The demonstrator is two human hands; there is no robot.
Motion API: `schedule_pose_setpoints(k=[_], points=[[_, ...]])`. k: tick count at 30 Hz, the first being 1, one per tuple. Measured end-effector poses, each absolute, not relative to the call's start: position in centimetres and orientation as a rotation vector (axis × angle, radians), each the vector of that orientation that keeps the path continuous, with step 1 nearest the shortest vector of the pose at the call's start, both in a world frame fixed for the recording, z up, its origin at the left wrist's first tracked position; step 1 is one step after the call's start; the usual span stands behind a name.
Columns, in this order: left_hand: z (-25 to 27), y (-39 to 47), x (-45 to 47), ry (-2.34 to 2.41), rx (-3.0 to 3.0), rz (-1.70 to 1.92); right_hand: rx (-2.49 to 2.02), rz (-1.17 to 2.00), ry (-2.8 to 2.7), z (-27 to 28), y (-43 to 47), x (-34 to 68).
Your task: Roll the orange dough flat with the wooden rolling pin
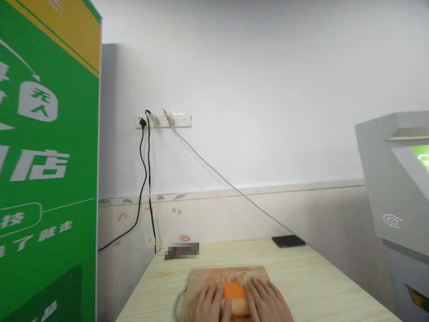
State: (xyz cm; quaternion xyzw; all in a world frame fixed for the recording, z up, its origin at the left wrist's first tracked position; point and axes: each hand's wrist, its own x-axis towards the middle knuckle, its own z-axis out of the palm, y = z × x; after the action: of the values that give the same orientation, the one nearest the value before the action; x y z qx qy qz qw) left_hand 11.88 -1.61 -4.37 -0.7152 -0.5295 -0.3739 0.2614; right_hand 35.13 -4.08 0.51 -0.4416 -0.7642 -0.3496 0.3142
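A wooden cutting board (pixel 197 276) lies at the near edge of the table. On it is a patch of orange, fine-looking food (pixel 234 290), perhaps shredded carrot, and just in front of it a light tan, rolled-looking piece of food (pixel 238 307). My left hand (pixel 208 305) is at the left end of the tan roll, thumb and fingers pressed against it. My right hand (pixel 268 300) grips the right end, its fingers reaching forward beside the orange food. Small pale and orange bits are scattered on the board behind. The undersides of both hands are hidden.
A metal handle (pixel 179 304) sticks out left of the board. At the back of the pale wooden table (pixel 321 286) lie a black phone (pixel 288 241) and a blurred-out dark item (pixel 182 251). Cables run from wall sockets (pixel 182 120). A green banner (pixel 50 179) and grey machine (pixel 385 179) flank it.
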Motion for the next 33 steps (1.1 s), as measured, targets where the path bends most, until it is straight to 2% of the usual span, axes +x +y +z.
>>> schedule_pose_setpoints(k=[5, 13, 20, 29, 33], points=[[-1.8, -4.3, 11.1, -1.543, -2.244, -0.997, -1.330, -0.698, -1.977, 2.8, -7.0, 33.2], [3.1, -7.2, 12.1, -1.690, -2.318, -0.944, -1.519, -0.408, -2.095, 6.3, -7.4, 32.4], [6.1, -7.0, 11.9, -1.820, -2.423, -0.746, -1.672, -0.283, -2.230, 7.8, -7.0, 32.0], [7.7, -3.9, 12.1, -1.916, -2.360, -0.515, -1.754, -0.290, -2.353, 9.5, -4.5, 32.2], [8.4, -0.9, 12.3, -2.025, -2.370, -0.406, -1.842, -0.125, -2.386, 10.1, -2.0, 32.0]])
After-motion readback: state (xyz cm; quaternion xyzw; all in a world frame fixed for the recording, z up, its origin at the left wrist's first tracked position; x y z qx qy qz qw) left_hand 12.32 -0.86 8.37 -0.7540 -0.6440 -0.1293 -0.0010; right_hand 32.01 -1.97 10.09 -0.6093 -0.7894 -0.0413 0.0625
